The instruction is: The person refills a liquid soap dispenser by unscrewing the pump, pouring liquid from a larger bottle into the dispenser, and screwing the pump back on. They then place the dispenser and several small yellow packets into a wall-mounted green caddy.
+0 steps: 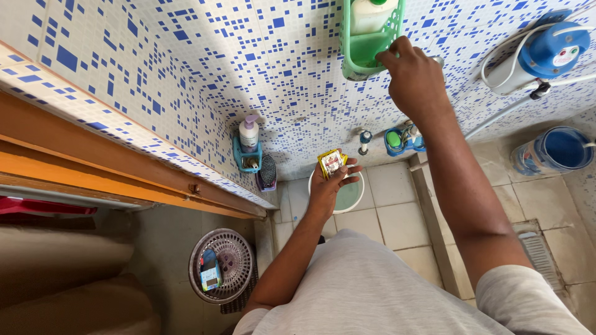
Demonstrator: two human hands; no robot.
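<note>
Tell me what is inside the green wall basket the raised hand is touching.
The green basket holds a white bottle with a green cap, standing at its left. The right hand grips the rim. The basket's wall hides the bottle's base and anything on the bottom.

I am standing in a home bathroom, a small wet room. The wall (pixel 205 68) in front of me is covered in white mosaic tile with scattered blue squares, and the floor (pixel 397 217) is laid with plain pale tiles. A green plastic caddy (pixel 366 46) hangs high on that wall with a bottle in it; well below and left of the caddy a blue holder (pixel 246 158) carries a pump bottle (pixel 249 131). Below the caddy a white bucket (pixel 347 193) stands on the floor; right of the caddy sit a blue wall heater (pixel 549 49) with hoses and a blue bucket (pixel 559 150).
</note>
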